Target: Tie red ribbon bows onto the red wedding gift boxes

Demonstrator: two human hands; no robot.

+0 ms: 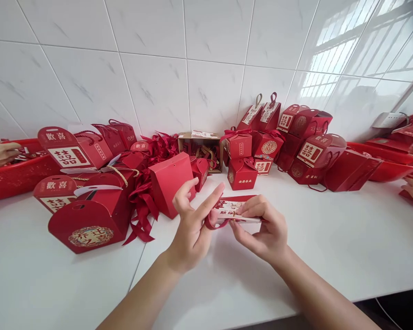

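A white tiled wall (151, 27) backs a white table (358, 247). A red plastic basin (17, 181) sits at far left, and printed red gift boxes (106, 208) stand clustered toward the wall. The left hand (189, 227) has its upper fingers spread; whether its thumb grips anything, I cannot tell. The right hand (265, 227) pinches a flattish red-and-white printed box (229, 208) between thumb below and fingers above, between the hands. A red ribbon loop (211, 225) curves at its left end. The step seems to be adjusting that loop; the next move calls for steady right fingers and a precise left pinch.
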